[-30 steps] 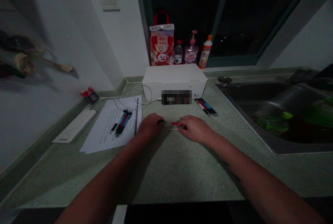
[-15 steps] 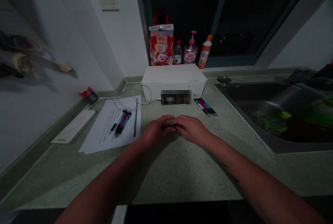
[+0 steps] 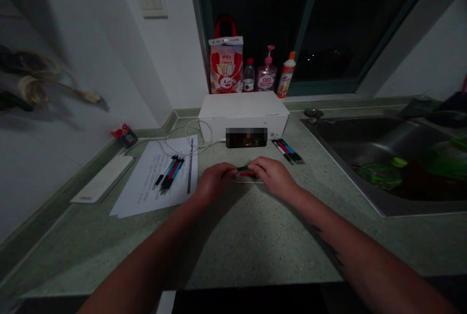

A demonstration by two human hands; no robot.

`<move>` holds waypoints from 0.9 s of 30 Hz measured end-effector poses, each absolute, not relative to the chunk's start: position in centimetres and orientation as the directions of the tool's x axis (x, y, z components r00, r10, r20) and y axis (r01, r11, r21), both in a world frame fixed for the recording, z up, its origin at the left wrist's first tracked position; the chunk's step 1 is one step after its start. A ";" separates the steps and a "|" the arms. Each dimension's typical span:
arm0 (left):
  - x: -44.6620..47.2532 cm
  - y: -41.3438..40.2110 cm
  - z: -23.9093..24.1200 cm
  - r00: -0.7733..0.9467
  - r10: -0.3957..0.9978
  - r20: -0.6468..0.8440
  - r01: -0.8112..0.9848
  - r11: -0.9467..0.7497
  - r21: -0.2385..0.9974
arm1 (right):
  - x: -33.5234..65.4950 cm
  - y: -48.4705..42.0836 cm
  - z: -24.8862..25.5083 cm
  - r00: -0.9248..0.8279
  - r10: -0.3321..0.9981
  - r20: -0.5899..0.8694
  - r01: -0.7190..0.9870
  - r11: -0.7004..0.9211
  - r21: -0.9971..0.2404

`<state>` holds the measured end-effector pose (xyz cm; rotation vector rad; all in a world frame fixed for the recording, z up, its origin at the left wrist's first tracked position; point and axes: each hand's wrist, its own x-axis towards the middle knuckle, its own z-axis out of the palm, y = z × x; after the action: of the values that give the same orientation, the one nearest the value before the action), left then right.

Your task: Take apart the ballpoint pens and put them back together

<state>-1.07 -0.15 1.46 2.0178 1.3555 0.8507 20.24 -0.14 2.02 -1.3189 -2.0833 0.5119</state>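
Note:
My left hand (image 3: 216, 180) and my right hand (image 3: 274, 176) face each other low over the counter. The fingertips of both pinch the two ends of a short dark pen part (image 3: 242, 168), held level between them. Just below it a small red piece (image 3: 246, 174) shows by my right fingers, partly hidden. A thin pale rod (image 3: 249, 183), perhaps a refill, lies across the counter under my hands. Pens in black, blue, red and white (image 3: 287, 151) lie beyond my right hand. Another group of pens (image 3: 170, 174) rests left of my left hand on printed sheets (image 3: 148, 183).
A phone (image 3: 246, 138) with a white cable leans against a white box (image 3: 244, 107) behind my hands. A white slab (image 3: 104, 178) lies at the left wall beside a small red packet (image 3: 124, 134). Bottles (image 3: 267, 73) stand by the window; a sink (image 3: 368, 197) borders the right.
My hands have drawn slightly apart. The dark pen part, the red piece and the pale rod now show between and below them; the surrounding objects stay in place.

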 end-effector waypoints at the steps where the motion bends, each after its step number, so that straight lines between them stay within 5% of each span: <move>1: -1.0 -0.2 1.5 0.283 0.940 0.191 0.576 -0.326 0.750 | 20.2 -0.1 2.0 -0.312 0.904 0.293 0.656 0.428 -0.622; 9: -1.2 -0.2 1.3 0.260 0.951 0.168 0.546 -0.288 0.787 | 20.3 -0.1 1.5 -0.304 0.891 0.338 0.589 0.455 -0.668; 16: -1.0 -0.3 1.4 0.266 0.940 0.212 0.534 -0.327 0.780 | 19.9 -0.4 1.9 -0.305 0.933 0.193 0.646 0.352 -0.677; 27: -1.0 -0.2 0.7 0.288 0.934 0.213 0.551 -0.344 0.760 | 19.6 -0.5 1.8 -0.335 0.922 0.192 0.611 0.368 -0.701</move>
<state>-1.00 -0.23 0.66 2.0013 1.3237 0.8883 19.58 -0.46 1.76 -1.3201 -2.0577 0.7047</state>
